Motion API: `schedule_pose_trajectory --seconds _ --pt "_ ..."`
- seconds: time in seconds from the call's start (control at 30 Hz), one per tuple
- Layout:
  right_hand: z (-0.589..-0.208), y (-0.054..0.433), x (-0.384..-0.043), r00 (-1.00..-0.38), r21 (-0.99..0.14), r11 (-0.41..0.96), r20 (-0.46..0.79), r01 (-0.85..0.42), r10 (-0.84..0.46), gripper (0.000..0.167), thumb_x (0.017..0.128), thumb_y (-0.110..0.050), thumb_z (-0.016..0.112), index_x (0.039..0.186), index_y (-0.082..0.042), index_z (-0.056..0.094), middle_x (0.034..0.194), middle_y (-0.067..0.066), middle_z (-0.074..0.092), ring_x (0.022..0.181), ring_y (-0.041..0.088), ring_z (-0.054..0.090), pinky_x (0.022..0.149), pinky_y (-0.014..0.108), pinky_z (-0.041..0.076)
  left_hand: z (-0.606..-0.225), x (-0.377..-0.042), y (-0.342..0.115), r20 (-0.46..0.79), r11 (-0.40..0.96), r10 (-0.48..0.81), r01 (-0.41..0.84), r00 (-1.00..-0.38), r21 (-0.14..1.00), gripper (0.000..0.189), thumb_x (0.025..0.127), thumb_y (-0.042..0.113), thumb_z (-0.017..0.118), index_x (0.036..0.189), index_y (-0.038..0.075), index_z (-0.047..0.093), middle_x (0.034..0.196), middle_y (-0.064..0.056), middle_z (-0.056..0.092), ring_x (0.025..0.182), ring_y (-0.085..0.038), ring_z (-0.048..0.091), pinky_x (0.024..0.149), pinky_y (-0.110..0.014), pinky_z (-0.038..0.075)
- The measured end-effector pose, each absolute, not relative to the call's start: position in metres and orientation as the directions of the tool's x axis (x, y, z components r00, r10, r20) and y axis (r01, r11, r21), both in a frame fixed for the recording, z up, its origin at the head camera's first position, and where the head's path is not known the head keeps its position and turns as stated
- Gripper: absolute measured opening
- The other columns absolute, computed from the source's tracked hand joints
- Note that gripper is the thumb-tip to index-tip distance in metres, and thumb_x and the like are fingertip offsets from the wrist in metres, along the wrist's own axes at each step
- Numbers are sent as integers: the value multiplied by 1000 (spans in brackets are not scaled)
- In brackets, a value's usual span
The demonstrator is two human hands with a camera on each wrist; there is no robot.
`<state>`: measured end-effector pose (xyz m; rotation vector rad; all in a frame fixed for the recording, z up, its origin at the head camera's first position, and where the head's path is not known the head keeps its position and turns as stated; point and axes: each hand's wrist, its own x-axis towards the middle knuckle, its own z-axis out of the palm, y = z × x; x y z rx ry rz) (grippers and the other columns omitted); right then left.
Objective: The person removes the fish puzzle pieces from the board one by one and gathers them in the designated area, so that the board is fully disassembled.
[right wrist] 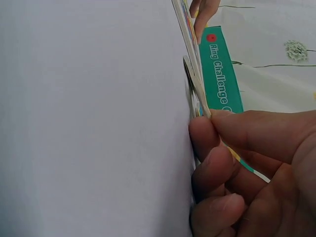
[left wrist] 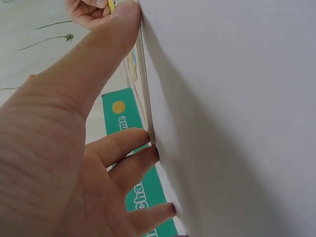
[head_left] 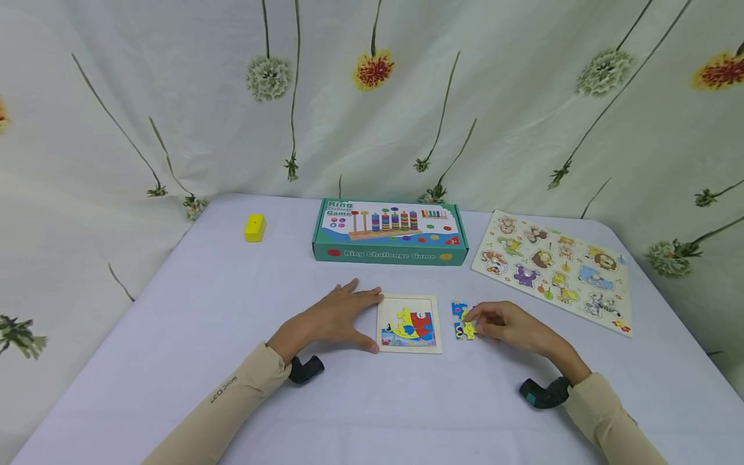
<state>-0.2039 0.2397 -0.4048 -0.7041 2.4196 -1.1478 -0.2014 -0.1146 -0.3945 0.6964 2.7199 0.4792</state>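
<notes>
Currently R hand (head_left: pixel 513 326) pinches a jigsaw pc (head_left: pixel 469 331), prob. a yellow one, just right of the framed puzzle board (head_left: pixel 408 302); L hand (head_left: pixel 337 314), fingers spread, touches the board's left edge. Slack pinch could drop the pc onto blue pcs (head_left: pixel 458 309).

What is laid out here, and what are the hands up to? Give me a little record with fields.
Left hand: left hand spread, thumb and fingertips touching the left edge of the puzzle tray
Right hand: right hand pinching a thin puzzle piece
Tray: partly filled, picture's upper part missing
Loose pieces: blue-and-yellow pieces, right of the tray
Behind: green Ring Challenge Game box
Far right: animal board
Far left: yellow block
Surface: white tablecloth
</notes>
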Motion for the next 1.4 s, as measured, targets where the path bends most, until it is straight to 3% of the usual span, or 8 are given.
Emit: schedule_pose_trajectory --seconds 1.4 --pt "-404 239 -204 -825 -792 562 -138 -240 -547 19 94 -8 57 111 -3 64 81 6 55 63 11 49 54 20 42 -395 -201 -115 -195 829 500 402 -844 388 93 68 53 81 147 22 41 155 6 32 147 -31 10 117 -54 9"
